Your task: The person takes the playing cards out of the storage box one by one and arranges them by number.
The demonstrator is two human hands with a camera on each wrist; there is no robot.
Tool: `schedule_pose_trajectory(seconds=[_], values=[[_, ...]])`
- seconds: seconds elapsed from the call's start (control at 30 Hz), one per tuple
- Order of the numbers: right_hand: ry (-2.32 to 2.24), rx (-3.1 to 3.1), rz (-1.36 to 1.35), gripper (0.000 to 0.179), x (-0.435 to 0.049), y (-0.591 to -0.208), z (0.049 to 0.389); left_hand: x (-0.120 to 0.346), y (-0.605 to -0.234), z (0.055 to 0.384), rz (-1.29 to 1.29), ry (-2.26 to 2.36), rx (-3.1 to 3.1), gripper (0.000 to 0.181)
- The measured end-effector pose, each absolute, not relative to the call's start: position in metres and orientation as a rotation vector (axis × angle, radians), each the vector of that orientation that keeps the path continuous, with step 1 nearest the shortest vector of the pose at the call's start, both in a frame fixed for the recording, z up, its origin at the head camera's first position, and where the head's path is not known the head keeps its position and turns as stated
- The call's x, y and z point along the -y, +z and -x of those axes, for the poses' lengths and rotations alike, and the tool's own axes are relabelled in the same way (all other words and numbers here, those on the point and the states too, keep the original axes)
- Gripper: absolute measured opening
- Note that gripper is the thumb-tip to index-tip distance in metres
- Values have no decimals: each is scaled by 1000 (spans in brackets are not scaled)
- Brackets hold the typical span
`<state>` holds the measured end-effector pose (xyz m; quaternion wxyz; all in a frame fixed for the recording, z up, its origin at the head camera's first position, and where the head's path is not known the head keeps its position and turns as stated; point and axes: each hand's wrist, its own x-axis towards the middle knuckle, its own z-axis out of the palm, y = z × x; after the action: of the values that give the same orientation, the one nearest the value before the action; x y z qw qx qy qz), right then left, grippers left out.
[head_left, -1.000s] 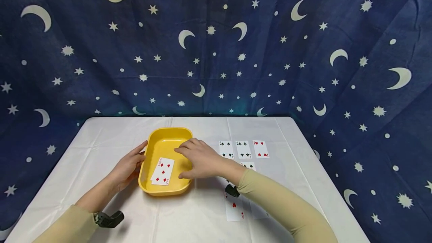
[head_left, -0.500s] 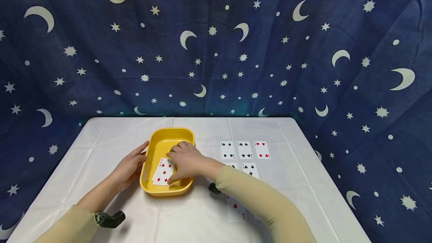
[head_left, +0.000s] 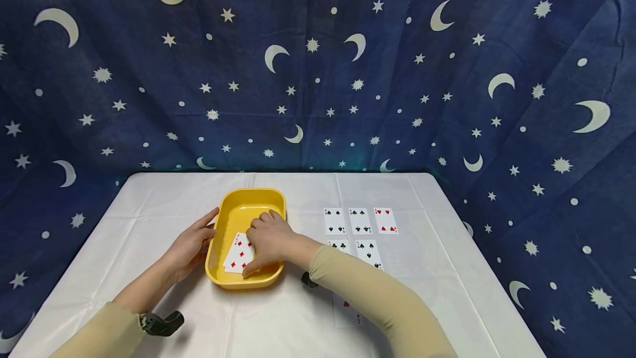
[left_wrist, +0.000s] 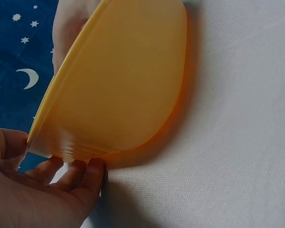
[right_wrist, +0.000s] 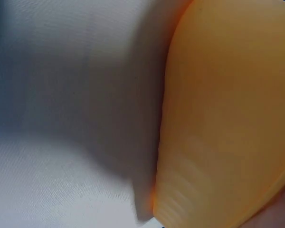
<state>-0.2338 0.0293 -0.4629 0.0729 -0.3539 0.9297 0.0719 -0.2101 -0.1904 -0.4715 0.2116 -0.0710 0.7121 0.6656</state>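
Observation:
A yellow tray (head_left: 250, 195) stands on the white-covered table, left of centre. Inside it lies a small stack of playing cards (head_left: 237, 256), a five of diamonds on top with another card peeking out beneath. My left hand (head_left: 187, 247) grips the tray's left side; in the left wrist view its thumb is at the rim and the fingertips (left_wrist: 95, 166) are on the outer wall. Reaching over the right rim, my right hand (head_left: 272, 239) has its curled fingers and thumb at the stack's right side, covering part of it. The right wrist view shows mostly the tray's outer wall (right_wrist: 218, 104).
Face-up cards lie in rows right of the tray: a four of spades (head_left: 334, 221), a four of clubs (head_left: 360, 221), a four of hearts (head_left: 386, 220) and a five of spades (head_left: 367, 250). A red heart card (head_left: 346, 314) lies nearer, partly under the right sleeve (head_left: 377, 297).
My right hand has moved left into the tray and curled its fingers and thumb at the cards' right side. The left hand stays on the tray.

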Motion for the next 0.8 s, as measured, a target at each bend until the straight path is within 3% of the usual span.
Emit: schedule_pose_trajectory(seconds=[0.8], values=[[296,-2790,1094,73,-27,-466,231,191,-470,209,196,1865,-1947,65]])
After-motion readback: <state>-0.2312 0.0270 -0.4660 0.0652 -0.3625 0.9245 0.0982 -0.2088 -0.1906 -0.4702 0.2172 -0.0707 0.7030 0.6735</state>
